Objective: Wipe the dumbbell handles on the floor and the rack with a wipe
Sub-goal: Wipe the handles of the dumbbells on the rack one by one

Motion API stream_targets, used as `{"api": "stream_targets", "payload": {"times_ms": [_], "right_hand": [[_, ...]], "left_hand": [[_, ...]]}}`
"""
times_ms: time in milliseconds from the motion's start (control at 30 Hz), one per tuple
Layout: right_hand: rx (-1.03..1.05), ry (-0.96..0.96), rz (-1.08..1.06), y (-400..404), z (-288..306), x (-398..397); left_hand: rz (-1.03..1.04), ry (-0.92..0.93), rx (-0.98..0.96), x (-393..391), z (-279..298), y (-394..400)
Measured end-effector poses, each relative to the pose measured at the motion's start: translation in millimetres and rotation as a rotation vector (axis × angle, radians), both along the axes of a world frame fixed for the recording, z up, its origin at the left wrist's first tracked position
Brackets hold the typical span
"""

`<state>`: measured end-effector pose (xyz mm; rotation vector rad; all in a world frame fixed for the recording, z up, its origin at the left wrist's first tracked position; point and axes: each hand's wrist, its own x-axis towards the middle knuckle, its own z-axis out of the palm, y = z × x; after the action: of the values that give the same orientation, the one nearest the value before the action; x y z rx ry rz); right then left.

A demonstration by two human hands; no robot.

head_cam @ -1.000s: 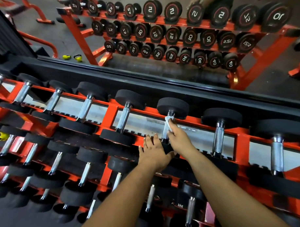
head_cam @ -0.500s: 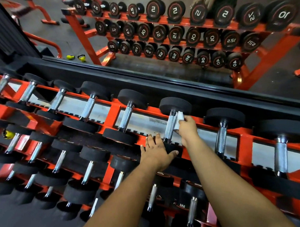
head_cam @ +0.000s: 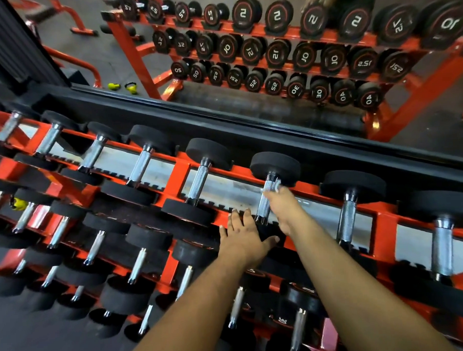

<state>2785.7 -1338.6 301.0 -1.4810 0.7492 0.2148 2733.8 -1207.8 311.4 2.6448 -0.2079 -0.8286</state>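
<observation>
An orange rack holds rows of black dumbbells with chrome handles. My right hand grips a white wipe against the chrome handle of a top-row dumbbell, just below its far black head. The wipe shows only as a small white edge above my fingers. My left hand lies flat with straight fingers on the near black head of the same dumbbell, which it mostly hides.
More dumbbells sit left and right on the top row, with lower tiers below. A wall mirror behind the rack reflects the rack and numbered dumbbell ends. Two yellow kettlebells appear in the reflection.
My right hand with the wipe slid up the handle from its lower part toward the far head, then shifted round to the handle's right side. My left hand stayed on the near head.
</observation>
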Motion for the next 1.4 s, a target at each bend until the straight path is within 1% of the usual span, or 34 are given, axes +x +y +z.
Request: {"api": "stream_targets", "payload": {"times_ms": [67,100,133,167,267,300,333,367,433,467,500,533,567,600,667,733,767,833,900,1000,1067,1167,1300,1400], "right_hand": [[-0.017,0.124,0.192,0.1,-1.8,-20.4],[0.003,0.136,0.222,-2.8,-2.8,-21.5],[0.026,0.116,0.200,-5.7,-1.4,-16.3],[0.069,0.079,0.126,-7.8,2.8,-9.1],[0.176,-0.026,-0.150,-10.3,12.8,21.6],[0.208,-0.020,-0.167,-8.0,15.4,24.5],[0.206,-0.010,-0.138,-7.0,11.5,23.1],[0.179,0.038,-0.059,-4.8,13.3,12.6],[0.103,0.178,0.171,-5.2,6.1,-9.6],[0.079,0.218,0.280,-7.0,6.3,-16.9],[0.085,0.247,0.327,-9.2,7.2,-18.1],[0.093,0.238,0.310,-12.2,8.0,-12.5],[0.123,0.220,0.241,-15.0,8.4,-4.4],[0.175,0.172,0.130,-17.0,8.6,6.7],[0.211,0.060,-0.107,-16.0,7.7,28.4],[0.207,0.020,-0.217,-3.7,15.1,31.2],[0.185,0.024,-0.212,1.8,16.2,25.1],[0.153,0.080,-0.112,10.8,11.1,13.4],[0.165,0.119,-0.053,11.8,11.0,10.6],[0.195,0.101,-0.173,3.7,21.2,30.5],[0.235,0.119,-0.198,-2.5,18.6,42.6],[0.280,0.114,-0.180,-10.9,4.4,40.0],[0.225,0.053,-0.207,-8.9,7.9,38.2],[0.203,0.107,-0.174,-12.0,10.8,49.7]], "left_hand": [[0.000,0.003,0.003,0.3,-0.8,0.7],[0.001,0.004,0.000,0.4,-1.0,0.5],[-0.001,0.004,-0.001,0.5,-0.9,0.1],[-0.005,0.005,0.004,-0.4,-0.2,-0.6],[-0.003,-0.004,0.013,-0.3,2.2,-1.9],[0.000,-0.003,0.013,0.4,2.2,-1.6],[0.000,0.001,0.013,0.9,1.5,-1.3],[-0.003,0.008,0.013,0.3,0.6,-0.8],[0.001,0.012,0.009,0.1,0.0,-0.4],[0.004,0.010,0.007,0.4,0.5,-0.5],[0.004,0.008,0.006,0.3,0.9,-0.5],[0.001,0.005,0.005,0.6,1.3,-1.0],[0.000,0.004,0.005,0.2,1.3,-1.1],[0.001,0.003,0.004,-0.1,1.2,-1.7],[0.006,-0.001,0.004,-0.5,1.5,-1.5],[0.010,-0.011,-0.004,-0.3,-0.2,-0.6],[0.009,-0.015,-0.010,-0.4,-1.5,-0.2],[0.012,-0.029,-0.012,-0.9,-2.6,1.0],[0.005,-0.031,-0.017,-1.3,-2.9,1.3],[0.008,-0.031,-0.011,-1.1,-1.4,0.1],[0.012,-0.024,-0.008,-0.5,0.7,-0.8],[0.014,-0.021,-0.009,-0.9,0.6,0.7],[0.010,-0.029,-0.015,-0.6,0.6,1.1],[0.008,-0.023,-0.009,-1.4,3.3,-0.9]]}}
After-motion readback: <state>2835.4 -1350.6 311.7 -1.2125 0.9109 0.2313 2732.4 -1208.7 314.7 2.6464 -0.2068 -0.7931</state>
